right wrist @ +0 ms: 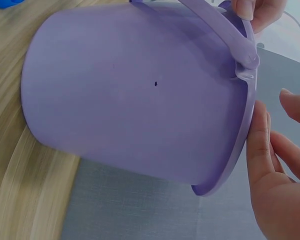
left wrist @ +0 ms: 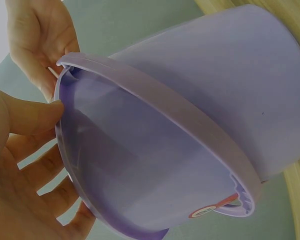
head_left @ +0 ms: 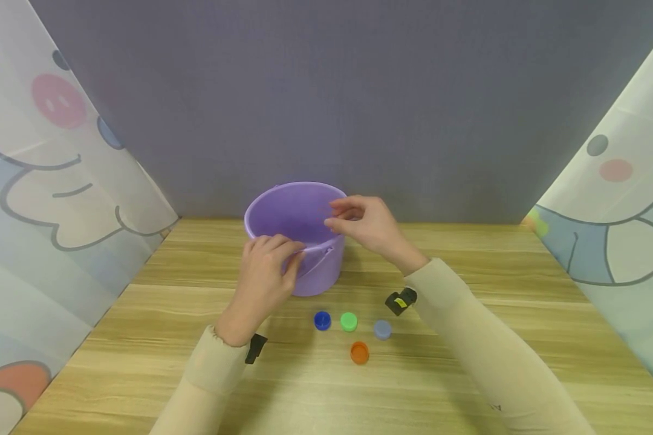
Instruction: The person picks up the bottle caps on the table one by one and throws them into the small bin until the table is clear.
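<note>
Your left hand (head_left: 266,272) grasped the near-left rim of the round purple plastic bucket (head_left: 321,277). Your right hand (head_left: 371,225) was positioned at the bucket's right rim, its fingers loosely bent and released, with the thumb apart from them. The bucket stood upright on the wood-grain table (head_left: 168,302), in front of the grey panel (head_left: 326,103). Nearer you lay four separate small round caps: a dark-blue cap (head_left: 322,321), a bright-green cap (head_left: 349,322), a pale blue-grey cap (head_left: 383,330) and, nearest you, an orange cap (head_left: 360,353).
</note>
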A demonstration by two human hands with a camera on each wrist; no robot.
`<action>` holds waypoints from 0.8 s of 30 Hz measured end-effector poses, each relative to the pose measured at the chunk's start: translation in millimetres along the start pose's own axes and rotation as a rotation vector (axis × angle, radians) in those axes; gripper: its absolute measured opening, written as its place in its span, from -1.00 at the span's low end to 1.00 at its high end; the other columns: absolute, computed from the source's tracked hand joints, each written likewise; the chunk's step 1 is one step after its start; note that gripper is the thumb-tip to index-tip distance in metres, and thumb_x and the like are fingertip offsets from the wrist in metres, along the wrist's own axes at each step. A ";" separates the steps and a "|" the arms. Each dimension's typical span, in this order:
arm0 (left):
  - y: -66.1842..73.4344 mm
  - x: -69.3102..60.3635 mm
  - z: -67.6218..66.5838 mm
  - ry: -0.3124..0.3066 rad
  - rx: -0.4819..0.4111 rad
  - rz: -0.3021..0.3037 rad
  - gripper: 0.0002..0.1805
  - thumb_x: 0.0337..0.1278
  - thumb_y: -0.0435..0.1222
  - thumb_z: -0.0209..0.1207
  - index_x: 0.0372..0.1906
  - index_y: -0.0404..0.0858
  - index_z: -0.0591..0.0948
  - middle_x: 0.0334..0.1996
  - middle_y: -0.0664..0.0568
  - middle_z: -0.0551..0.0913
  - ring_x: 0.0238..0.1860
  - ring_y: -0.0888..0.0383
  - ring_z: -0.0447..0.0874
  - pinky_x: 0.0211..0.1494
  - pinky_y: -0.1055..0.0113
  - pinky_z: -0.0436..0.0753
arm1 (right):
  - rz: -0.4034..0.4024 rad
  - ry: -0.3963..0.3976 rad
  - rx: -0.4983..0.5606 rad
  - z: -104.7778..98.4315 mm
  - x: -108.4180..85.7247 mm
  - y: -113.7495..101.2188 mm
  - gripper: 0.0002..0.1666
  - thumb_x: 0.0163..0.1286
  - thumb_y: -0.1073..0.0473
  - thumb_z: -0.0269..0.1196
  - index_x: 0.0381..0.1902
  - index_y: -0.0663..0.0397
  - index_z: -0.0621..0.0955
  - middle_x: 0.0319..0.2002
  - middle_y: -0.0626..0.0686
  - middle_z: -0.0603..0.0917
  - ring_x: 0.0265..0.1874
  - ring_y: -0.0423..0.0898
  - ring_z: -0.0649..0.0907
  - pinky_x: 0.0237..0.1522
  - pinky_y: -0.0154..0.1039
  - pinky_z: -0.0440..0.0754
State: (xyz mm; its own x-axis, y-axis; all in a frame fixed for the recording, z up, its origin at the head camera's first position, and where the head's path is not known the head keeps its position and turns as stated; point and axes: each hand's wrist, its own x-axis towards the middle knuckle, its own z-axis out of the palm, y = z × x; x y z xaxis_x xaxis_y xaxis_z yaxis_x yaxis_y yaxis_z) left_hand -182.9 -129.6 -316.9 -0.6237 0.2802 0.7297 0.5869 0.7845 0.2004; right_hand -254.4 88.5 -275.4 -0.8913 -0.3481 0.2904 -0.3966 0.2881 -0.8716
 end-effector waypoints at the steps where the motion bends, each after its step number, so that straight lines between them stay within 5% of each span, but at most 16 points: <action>1: 0.0 -0.1 0.0 0.000 0.000 0.000 -0.90 0.16 -0.39 0.36 -0.22 -0.28 0.77 -0.31 -0.03 0.74 -0.24 -0.08 0.60 0.05 -0.11 0.46 | 0.001 -0.001 0.003 -0.6 -0.6 0.1 -0.52 0.28 0.15 0.45 0.12 0.21 0.67 -0.12 0.07 0.78 -0.16 -0.06 0.75 -0.10 -0.17 0.71; 24: 0.9 0.8 -0.4 0.005 -0.007 -0.005 -0.90 0.15 -0.40 0.36 -0.23 -0.28 0.78 -0.31 -0.04 0.75 -0.23 -0.10 0.61 0.05 -0.11 0.46 | -0.041 -0.034 -0.001 -14.4 -27.6 1.3 -0.56 0.30 0.22 0.43 0.12 0.24 0.67 -0.07 0.19 0.74 -0.11 -0.01 0.73 -0.06 -0.21 0.69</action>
State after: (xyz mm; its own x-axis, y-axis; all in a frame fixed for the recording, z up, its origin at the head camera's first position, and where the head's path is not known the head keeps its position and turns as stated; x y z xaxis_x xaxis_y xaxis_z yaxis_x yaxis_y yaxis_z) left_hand -182.6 -128.9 -315.8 -0.6241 0.2736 0.7319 0.5873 0.7820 0.2086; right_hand -233.4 111.2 -278.9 -0.8665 -0.3899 0.3118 -0.4324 0.2738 -0.8591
